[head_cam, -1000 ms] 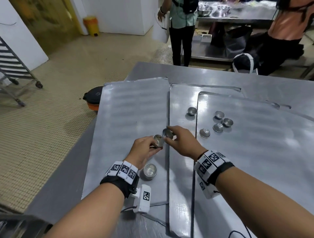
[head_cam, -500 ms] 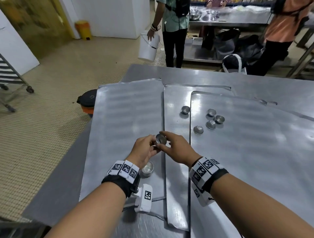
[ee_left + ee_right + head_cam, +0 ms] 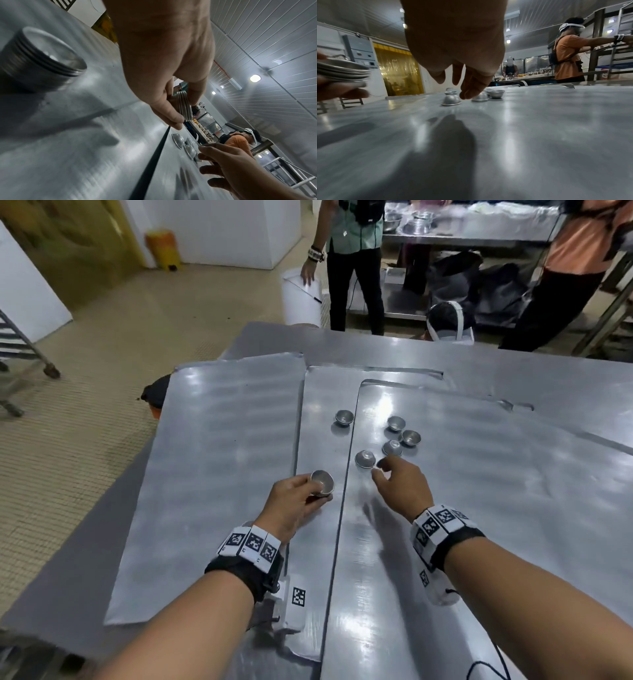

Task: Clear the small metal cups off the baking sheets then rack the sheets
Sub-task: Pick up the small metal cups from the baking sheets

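The left hand (image 3: pixel 291 503) pinches a nested stack of small metal cups (image 3: pixel 322 483) above the middle baking sheet (image 3: pixel 317 405). A second stack (image 3: pixel 41 56) stands on the left sheet (image 3: pixel 219 457) by that wrist. The right hand (image 3: pixel 402 486), fingers loosely spread and holding nothing, hovers just beside an upturned cup (image 3: pixel 365 458) on the right sheet (image 3: pixel 496 491). Four more cups sit near, each empty.

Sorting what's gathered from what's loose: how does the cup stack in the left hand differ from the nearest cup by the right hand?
The cup stack is several nested, gripped, rim up; the nearest cup is single, untouched, upside down on the baking sheet. Both are small silver metal.
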